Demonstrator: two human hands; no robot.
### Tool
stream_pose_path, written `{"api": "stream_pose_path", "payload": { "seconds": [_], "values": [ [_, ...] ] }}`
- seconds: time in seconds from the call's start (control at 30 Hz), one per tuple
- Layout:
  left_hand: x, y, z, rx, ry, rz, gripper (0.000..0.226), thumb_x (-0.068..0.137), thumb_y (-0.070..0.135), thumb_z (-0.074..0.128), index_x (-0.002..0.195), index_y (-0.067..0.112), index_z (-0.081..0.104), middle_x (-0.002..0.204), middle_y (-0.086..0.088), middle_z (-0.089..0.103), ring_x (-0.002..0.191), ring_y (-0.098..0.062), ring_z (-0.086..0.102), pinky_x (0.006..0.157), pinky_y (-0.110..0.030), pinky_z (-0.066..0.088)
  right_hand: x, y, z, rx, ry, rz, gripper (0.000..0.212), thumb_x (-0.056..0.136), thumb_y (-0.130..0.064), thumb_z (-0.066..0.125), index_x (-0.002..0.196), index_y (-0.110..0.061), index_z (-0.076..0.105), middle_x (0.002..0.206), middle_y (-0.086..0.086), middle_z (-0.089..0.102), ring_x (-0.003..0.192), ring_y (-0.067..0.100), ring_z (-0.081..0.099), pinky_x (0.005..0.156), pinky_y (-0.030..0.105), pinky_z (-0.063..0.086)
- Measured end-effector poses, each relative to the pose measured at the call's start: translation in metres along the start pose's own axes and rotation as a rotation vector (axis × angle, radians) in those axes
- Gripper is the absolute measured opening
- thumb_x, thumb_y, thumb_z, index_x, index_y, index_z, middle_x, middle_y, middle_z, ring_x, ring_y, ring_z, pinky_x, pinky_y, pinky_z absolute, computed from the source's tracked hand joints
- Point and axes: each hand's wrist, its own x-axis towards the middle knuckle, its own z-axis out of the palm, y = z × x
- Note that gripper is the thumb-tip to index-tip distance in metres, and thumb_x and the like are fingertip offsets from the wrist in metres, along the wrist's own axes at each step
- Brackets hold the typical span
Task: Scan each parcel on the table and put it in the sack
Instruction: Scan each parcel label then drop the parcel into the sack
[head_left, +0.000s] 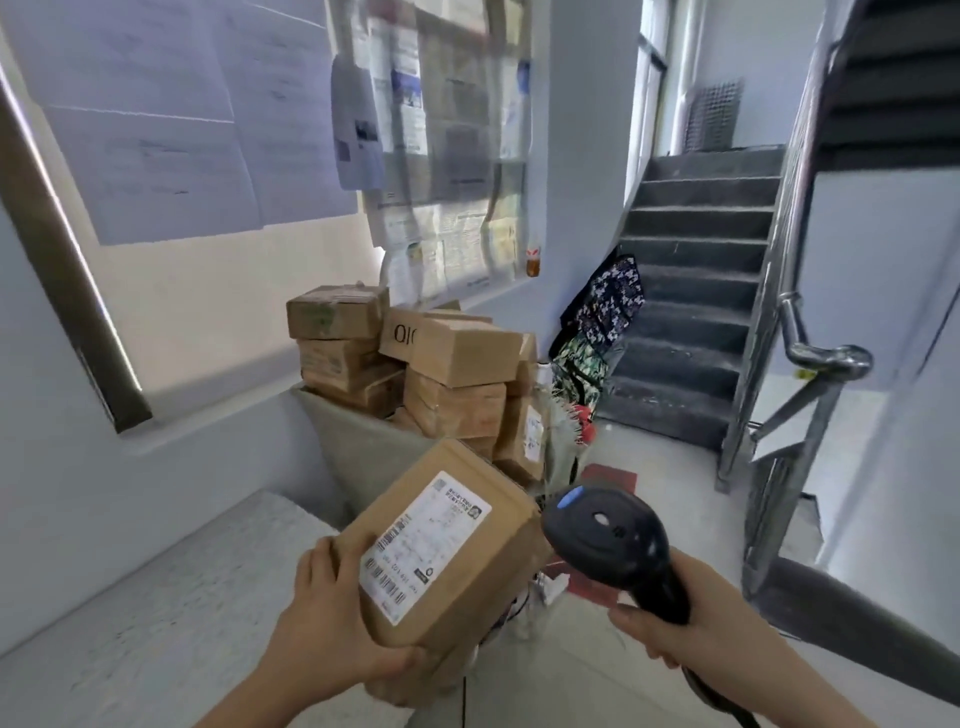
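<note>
Scanning: my left hand (328, 626) is gripping the parcel (470, 587), my right hand (655, 635) clutching the scanner (609, 536), which probably needs tilting onto the label (422, 541).

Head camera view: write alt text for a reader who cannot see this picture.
A person's left hand grips a brown cardboard parcel, its white shipping label facing up, while the right hand holds a black scanner close beside it. Behind them more cardboard boxes are stacked, with a staircase to the right.
</note>
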Motion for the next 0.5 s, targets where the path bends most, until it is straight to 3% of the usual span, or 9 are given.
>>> {"api": "stream_pose_path", "payload": {
  "seconds": [0.27,0.5],
  "values": [
    [0.123,0.099,0.055,-0.052,0.037,-0.079,0.138,0.033,0.09,0.054,0.144,0.031,-0.003,0.147,-0.011,0.008,0.14,-0.032,0.002,0.109,-0.044,0.034,0.106,0.039,-0.088,-0.071,0.081,-0.061,0.026,0.081,-0.008,0.069,0.088,-0.029,0.057,0.055,-0.026,0.062,0.052,-0.006,0.058,0.05,0.008,0.042],
    [0.21,0.182,0.071,-0.114,0.038,-0.076,0.137,0.027,0.087,0.048,0.142,0.03,0.002,0.148,-0.011,0.007,0.14,-0.032,0.001,0.106,-0.044,0.035,0.191,0.071,-0.18,-0.161,0.083,-0.116,0.019,0.08,-0.016,0.071,0.091,-0.026,0.06,0.058,-0.022,0.062,0.048,-0.001,0.056,0.048,0.015,0.048]
  ]
}}
